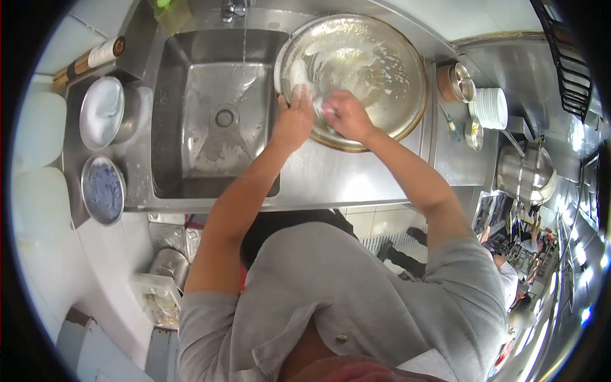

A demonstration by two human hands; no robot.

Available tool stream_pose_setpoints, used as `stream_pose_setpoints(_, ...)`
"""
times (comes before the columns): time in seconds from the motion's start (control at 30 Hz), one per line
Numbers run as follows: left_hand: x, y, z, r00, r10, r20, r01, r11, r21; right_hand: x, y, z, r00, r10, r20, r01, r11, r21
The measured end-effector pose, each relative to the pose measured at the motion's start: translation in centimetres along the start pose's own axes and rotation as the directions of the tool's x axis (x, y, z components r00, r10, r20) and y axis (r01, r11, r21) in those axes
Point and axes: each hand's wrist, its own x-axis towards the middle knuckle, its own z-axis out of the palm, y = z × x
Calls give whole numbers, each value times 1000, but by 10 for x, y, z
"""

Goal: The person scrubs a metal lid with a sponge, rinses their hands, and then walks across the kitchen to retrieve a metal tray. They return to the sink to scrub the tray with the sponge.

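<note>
A large round metal tray (398,114), streaked with soap suds, lies partly over the sink's right edge. My left hand (294,120) rests at its lower left rim, fingers stretched forward over the metal and touching white foam (298,71). Close beside it, my right hand (347,116) is closed and presses on the tray's inner surface. A pale scouring pad (320,107) shows partly at its fingers; most of it is hidden. Water runs from the tap (234,9) into the metal sink (219,149).
Two metal bowls, one with white suds (102,111) and one with bluish contents (104,190), stand left of the sink. Stacked white plates (489,108), round containers (456,83) and large pots (525,170) are at right. Other people (507,280) are visible at far right.
</note>
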Motion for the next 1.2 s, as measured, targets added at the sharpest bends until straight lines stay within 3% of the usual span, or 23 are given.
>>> stream_pose_setpoints(0.07,-2,3,-2,998,-6,70,7,1000,-5,-28,-27,-39,944,170,283,-211,970,122)
stream_pose_setpoints(0.17,1,3,1,997,-14,71,15,1000,-11,-58,-32,-80,974,-55,219,50,998,27)
stream_pose_setpoints(0.27,0,3,4,999,-17,38,17,1000,-5,-70,-37,-77,922,-301,245,324,944,-60)
stream_pose_setpoints(0.37,5,4,6,1000,-15,4,15,1000,24,-51,-40,-43,862,-393,319,421,907,-19)
stream_pose_setpoints(0.47,8,-7,6,1000,30,6,-31,998,57,-34,-40,-21,856,-329,398,403,908,-117)
stream_pose_setpoints(0.57,12,-10,3,997,72,26,-75,982,176,-74,-19,-28,992,-116,51,124,972,-200)
stream_pose_setpoints(0.7,9,14,-13,988,99,114,-135,921,366,-115,75,-72,990,61,127,2,894,-448)
stream_pose_setpoints(0.8,17,24,-29,966,116,229,-206,882,423,-104,88,-54,962,147,-232,-231,888,-398)
stream_pose_setpoints(0.9,14,7,-33,988,152,-32,-155,982,-104,-107,88,-48,944,184,-276,-269,911,-313)
stream_pose_setpoints(0.97,14,-7,-89,942,-32,-335,-43,976,-215,-110,98,-48,939,170,-300,-258,923,-287)
stream_pose_setpoints(1.03,11,-15,-98,923,-332,-195,103,700,-706,-118,97,-47,931,177,-321,-269,925,-270)
stream_pose_setpoints(1.07,15,-19,-85,912,-386,140,258,273,-927,-123,94,-42,924,191,-332,-277,933,-232)
stream_pose_setpoints(1.1,21,-23,-73,849,-278,449,404,-205,-891,-121,91,-34,917,197,-346,-277,940,-198)
stream_pose_setpoints(1.13,30,-17,-78,756,-239,610,470,-451,-759,-118,84,-25,912,203,-357,-275,947,-163)
stream_pose_setpoints(1.2,36,-8,-53,643,-266,718,397,-686,-609,-106,46,-2,912,172,-371,-227,968,-109)
